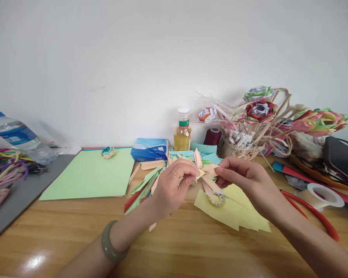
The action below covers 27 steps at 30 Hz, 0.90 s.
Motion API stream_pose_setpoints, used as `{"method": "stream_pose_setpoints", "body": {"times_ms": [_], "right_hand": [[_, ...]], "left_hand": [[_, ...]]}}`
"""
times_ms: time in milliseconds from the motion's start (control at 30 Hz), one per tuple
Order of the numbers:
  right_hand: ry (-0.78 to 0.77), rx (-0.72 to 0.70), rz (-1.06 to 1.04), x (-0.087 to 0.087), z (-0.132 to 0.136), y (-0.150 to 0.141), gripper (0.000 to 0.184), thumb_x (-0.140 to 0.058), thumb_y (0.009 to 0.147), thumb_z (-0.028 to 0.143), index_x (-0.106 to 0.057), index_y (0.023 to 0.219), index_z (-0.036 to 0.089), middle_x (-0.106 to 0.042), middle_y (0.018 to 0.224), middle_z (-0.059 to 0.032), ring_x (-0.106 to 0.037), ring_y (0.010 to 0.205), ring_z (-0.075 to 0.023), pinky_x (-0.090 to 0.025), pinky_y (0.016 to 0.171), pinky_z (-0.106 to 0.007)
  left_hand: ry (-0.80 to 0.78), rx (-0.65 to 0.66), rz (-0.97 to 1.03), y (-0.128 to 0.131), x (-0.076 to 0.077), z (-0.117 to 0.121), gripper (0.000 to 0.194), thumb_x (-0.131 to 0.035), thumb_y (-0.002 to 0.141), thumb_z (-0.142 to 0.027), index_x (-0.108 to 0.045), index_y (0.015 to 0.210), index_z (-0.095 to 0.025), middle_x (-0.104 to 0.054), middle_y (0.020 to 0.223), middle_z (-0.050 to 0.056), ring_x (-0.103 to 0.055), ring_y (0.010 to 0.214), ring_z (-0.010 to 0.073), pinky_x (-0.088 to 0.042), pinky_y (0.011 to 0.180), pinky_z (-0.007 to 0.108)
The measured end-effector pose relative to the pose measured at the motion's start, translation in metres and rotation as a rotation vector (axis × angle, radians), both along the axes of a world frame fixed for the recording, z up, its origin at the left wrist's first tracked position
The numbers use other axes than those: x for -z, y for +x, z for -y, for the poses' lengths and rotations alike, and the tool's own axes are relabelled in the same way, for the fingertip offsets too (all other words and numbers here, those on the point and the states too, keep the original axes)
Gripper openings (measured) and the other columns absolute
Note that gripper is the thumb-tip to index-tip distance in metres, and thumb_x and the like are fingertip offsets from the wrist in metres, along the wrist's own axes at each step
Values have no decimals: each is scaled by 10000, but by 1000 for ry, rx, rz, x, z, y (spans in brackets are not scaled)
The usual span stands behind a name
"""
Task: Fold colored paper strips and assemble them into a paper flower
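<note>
Between my hands, above the table, is a folded paper piece (210, 170) with several pale peach petals spreading from a yellowish middle. My left hand (175, 183) pinches it near the middle, thumb against the bent fingers. On the other side my right hand (240, 173) grips the tip of a peach petal between thumb and fingers. Below the piece, a small tape roll (217, 199) rests on sheets of yellow paper (234, 212). Folded paper strips (146, 183) in green, red and peach lie behind and beside my left hand, which hides part of them.
Light green sheets (92, 175) lie at left, a small paper ornament (108, 152) on them. A blue tissue pack (150, 149), a bottle of yellow liquid (182, 135) and a jar of paper flowers (237, 148) stand near the wall. At right are a white spool (321, 195) and red-handled scissors (324, 220).
</note>
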State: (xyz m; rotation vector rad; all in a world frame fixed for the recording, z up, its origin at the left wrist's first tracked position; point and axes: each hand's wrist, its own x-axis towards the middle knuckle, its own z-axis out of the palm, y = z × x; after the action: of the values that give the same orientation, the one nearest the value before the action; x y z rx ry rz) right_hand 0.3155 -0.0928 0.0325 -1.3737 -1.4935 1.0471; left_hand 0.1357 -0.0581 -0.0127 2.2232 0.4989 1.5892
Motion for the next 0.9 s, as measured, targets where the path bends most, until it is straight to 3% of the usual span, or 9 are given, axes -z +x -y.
{"method": "stream_pose_setpoints", "body": {"times_ms": [467, 633, 767, 833, 900], "right_hand": [[-50, -22, -24, -4, 1, -3, 251, -598, 728, 405, -562, 605, 189, -573, 527, 19, -540, 543, -117, -425, 560, -242], [-66, -49, 16, -1, -1, 1, 287, -599, 719, 427, -525, 573, 191, -470, 477, 45, -443, 472, -97, -337, 477, -233], [44, 57, -41, 4, -7, 12, 363, -567, 756, 446, -473, 516, 191, -373, 461, 54, -338, 450, -82, -259, 435, -232], [86, 139, -118, 7, -11, 16, 342, -564, 765, 444, -511, 542, 191, -415, 496, 45, -370, 473, -83, -287, 443, -225], [28, 140, -144, 11, -15, 18, 262, -585, 752, 445, -617, 667, 200, -540, 613, 16, -486, 574, -101, -368, 493, -216]], "left_hand": [[-275, 171, 168, 4, 1, 2, 74, -486, 844, -124, -532, 856, -181, -539, 825, 19, -545, 764, 98, -467, 656, 216], [-385, 170, 197, 4, -1, 1, 33, -521, 833, -153, -541, 819, -176, -534, 809, 13, -534, 759, 95, -464, 644, 207], [-596, 312, 228, -1, -4, -4, 30, -537, 830, -195, -521, 817, -173, -532, 816, 7, -533, 751, 93, -485, 677, 229], [-689, 398, 261, -4, -5, -7, 54, -553, 821, -201, -512, 810, -168, -537, 816, 8, -543, 751, 95, -498, 681, 239], [-734, 452, 283, -5, -5, -10, 68, -571, 809, -189, -509, 795, -163, -550, 817, 10, -553, 743, 92, -501, 665, 229]]}}
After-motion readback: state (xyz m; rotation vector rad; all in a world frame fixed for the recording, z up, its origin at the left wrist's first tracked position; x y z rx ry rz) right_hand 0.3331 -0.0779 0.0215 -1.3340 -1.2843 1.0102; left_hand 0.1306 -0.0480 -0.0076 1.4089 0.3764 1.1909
